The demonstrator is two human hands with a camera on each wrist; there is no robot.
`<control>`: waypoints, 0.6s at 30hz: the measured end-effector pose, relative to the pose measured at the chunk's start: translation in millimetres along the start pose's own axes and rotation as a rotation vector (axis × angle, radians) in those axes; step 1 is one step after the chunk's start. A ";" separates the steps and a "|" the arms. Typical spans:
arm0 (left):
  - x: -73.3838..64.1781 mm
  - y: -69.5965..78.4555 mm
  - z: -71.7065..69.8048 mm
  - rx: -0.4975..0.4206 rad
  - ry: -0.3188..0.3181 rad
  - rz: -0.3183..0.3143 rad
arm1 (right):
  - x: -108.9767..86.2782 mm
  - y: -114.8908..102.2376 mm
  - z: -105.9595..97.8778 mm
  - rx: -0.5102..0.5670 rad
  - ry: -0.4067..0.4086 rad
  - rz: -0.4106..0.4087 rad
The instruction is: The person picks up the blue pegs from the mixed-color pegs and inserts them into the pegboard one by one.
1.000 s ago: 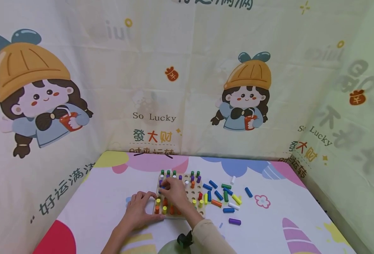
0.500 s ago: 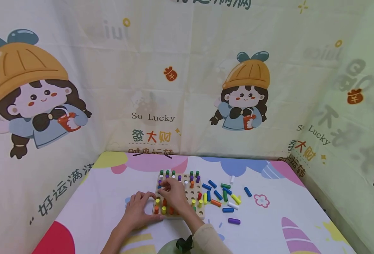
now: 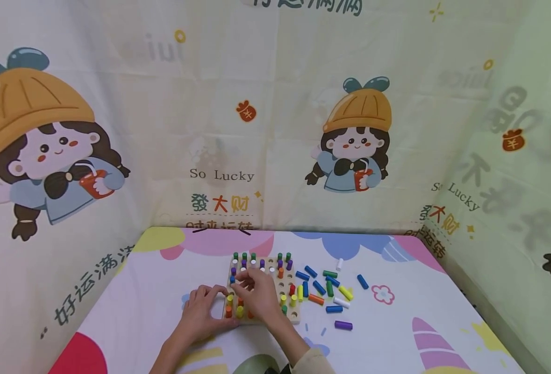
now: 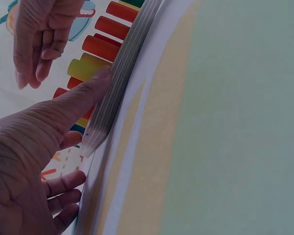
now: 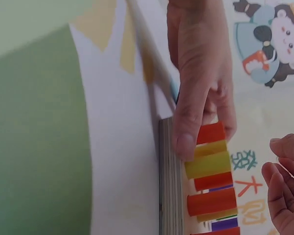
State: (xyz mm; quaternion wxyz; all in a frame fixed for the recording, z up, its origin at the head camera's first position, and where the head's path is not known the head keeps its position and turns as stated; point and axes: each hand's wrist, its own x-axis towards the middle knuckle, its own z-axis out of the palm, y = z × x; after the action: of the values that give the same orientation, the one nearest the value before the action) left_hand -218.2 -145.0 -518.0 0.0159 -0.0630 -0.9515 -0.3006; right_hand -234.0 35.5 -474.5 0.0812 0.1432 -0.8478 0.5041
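A wooden pegboard (image 3: 285,280) holds upright coloured pegs in rows, some holes bare. My left hand (image 3: 201,311) holds its near left corner, the thumb (image 4: 83,95) lying along the front edge beside a yellow peg (image 4: 80,69). Over the board's middle hovers my right hand (image 3: 258,295), fingers loosely bent. Just left of its fingertips stands a blue peg (image 3: 232,279) in the left column. In the right wrist view the right hand's fingers (image 5: 279,188) show no peg between them. Part of the board is hidden under that hand.
Loose pegs lie scattered right of the board: several blue pegs (image 3: 319,288), an orange peg (image 3: 316,299), a purple peg (image 3: 343,325) and others. A patterned cloth covers the table (image 3: 373,343). Printed fabric walls (image 3: 284,130) stand behind and at both sides.
My right hand has drawn slightly right and nearer, away from the blue peg, which now shows clearly. The left hand keeps its place on the board. The head view has shifted slightly.
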 end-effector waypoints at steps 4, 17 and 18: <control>0.0 -0.2 0.4 -0.003 0.000 -0.005 | -8.3 -5.7 -3.5 0.020 -0.006 -0.003; -1.1 -0.4 -0.1 -0.004 0.015 0.005 | -34.9 -15.6 -19.8 0.108 -0.029 -0.090; -1.2 -0.1 -0.2 -0.003 0.015 0.004 | -36.9 -15.9 -21.2 0.110 -0.030 -0.095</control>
State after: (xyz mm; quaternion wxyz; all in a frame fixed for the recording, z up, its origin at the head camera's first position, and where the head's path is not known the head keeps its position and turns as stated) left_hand -217.0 -145.4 -518.0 0.0237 -0.0628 -0.9508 -0.3025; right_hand -194.1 52.9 -461.6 0.0844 0.1948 -0.8121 0.5435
